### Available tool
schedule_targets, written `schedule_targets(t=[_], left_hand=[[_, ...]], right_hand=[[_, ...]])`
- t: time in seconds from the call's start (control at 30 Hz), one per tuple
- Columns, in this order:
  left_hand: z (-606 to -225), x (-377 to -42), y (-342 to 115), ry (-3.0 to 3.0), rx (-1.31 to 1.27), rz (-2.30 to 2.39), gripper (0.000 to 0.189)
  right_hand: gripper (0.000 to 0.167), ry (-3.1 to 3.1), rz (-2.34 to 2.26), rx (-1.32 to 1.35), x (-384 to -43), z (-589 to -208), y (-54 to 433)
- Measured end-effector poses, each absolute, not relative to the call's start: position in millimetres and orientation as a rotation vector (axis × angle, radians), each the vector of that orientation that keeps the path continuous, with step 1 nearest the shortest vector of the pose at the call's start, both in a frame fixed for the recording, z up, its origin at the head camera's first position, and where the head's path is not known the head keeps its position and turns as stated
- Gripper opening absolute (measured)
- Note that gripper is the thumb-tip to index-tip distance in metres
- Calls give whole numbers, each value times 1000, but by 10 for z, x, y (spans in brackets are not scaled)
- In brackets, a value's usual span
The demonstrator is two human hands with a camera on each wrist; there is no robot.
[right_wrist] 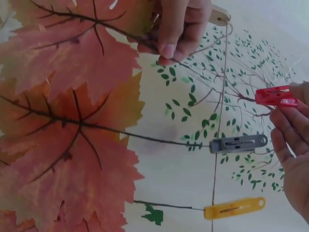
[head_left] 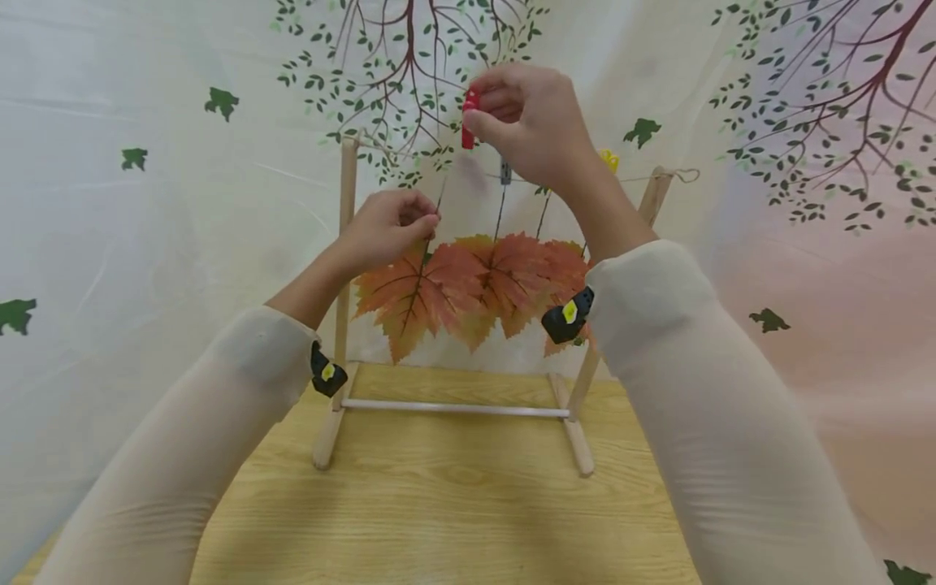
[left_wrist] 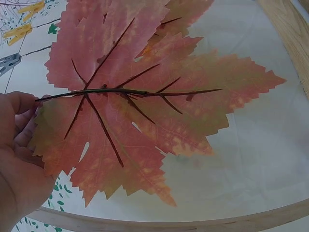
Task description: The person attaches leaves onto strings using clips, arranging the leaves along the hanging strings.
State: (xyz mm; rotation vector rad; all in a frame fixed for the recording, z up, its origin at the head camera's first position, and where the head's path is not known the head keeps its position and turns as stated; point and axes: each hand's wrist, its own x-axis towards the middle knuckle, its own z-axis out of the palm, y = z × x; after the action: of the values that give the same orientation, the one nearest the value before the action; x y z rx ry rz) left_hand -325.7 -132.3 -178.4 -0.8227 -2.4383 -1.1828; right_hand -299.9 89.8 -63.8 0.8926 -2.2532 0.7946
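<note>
An orange-red artificial maple leaf (head_left: 446, 280) hangs by its dark stem from my left hand (head_left: 398, 227), whose thumb and fingers pinch the stem; the left wrist view shows the leaf's veined face (left_wrist: 111, 111) up close. Higher and to the right, my right hand (head_left: 537, 122) holds a red clothespin (right_wrist: 277, 95) between thumb and fingers, apart from the twine (right_wrist: 215, 179). On that twine, a grey clothespin (right_wrist: 239, 143) grips the stem of a second leaf (right_wrist: 67, 130). Beside it, a yellow clothespin (right_wrist: 235, 209) holds another stem.
A wooden stand with a left post (head_left: 348, 187), a right post (head_left: 653, 199) and a white crossbar (head_left: 453, 408) stands on the wood-grain table (head_left: 439, 504). The twine runs between the post tops. Behind hangs a pale cloth (head_left: 183, 195) printed with branches and leaves.
</note>
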Motion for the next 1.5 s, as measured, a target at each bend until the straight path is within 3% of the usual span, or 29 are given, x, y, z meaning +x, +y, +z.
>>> schedule_targets(t=[0.73,1.5], left_hand=[[-1693,-3270,-1226,-2403,-814,-1205,21],[-1725,-3288,-1175,-2368,-836,-1181,23]], right_hand=[[27,-2409,722,861,-3135,-684,735],[27,-2476,699,821,-3173,-733,769]])
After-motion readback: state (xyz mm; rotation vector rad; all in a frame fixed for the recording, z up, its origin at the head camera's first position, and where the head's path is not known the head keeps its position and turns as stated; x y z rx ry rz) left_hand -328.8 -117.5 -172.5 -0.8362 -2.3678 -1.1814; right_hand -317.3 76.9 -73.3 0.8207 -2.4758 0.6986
